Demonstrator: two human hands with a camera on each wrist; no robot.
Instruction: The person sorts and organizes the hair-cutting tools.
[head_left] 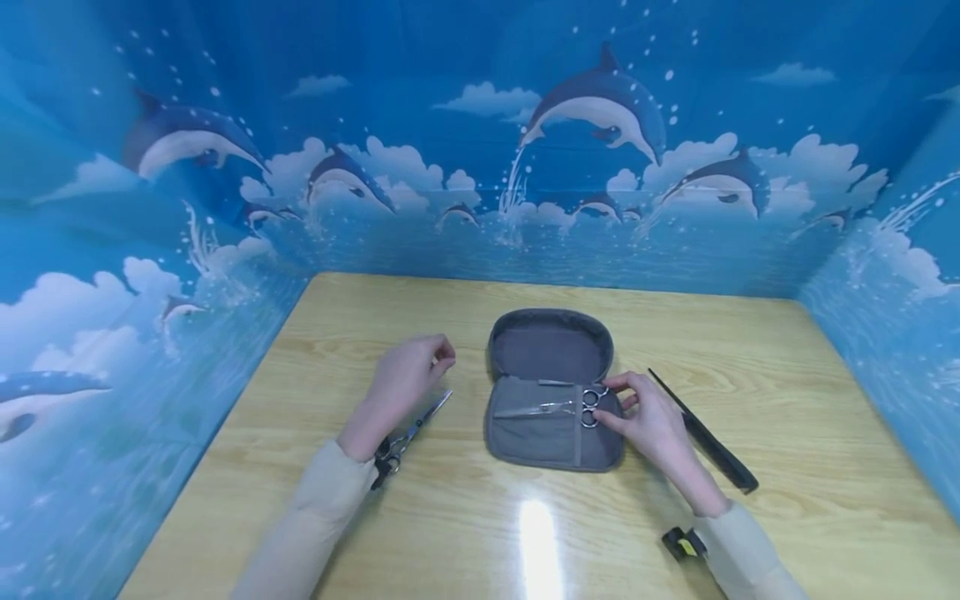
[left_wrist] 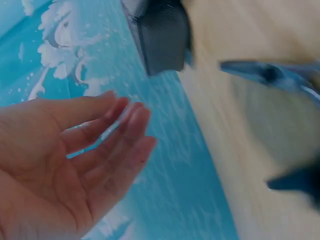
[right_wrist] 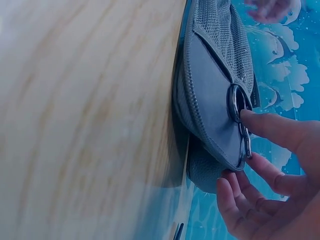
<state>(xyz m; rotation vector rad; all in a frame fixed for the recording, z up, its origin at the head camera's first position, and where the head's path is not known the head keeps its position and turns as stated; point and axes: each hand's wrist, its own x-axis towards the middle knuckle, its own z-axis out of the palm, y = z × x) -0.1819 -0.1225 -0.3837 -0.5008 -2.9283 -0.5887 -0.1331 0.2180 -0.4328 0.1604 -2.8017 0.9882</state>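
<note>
Right of centre on the counter (head_left: 450, 517), the open grey case (head_left: 525, 447) lies flat with the silver scissors (head_left: 553, 408) in its near half, blades to the left, rings to the right, and I'm watching the right hand (head_left: 651, 419) pinch those rings between thumb and finger. And the left hand (head_left: 411, 367)? Nothing in it: fingers loosely bent, off to the left of the case, well apart from it.

Now the feel. I'd call these scissors light but stiff, smooth metal, probably slick under the fingertips and hardly fragile; the worry is the points and cutting edges. So the rings are the place to hold, and that's exactly where the grip sits. A narrow band (head_left: 578, 448) runs across by the handles, and I'd expect a little drag there; how far the blades are tucked under fabric, I can't tell. The case looks soft and light enough to slide under a hard pull.

Room check! The open lid (head_left: 551, 354) sits behind, the black comb (head_left: 708, 442) lies just beside the right hand, the dark-handled scissors (head_left: 411, 434) lie by the left wrist. In front of the case I see bare wood; the blue curtain (head_left: 465, 242) rises along the back edge.
</note>
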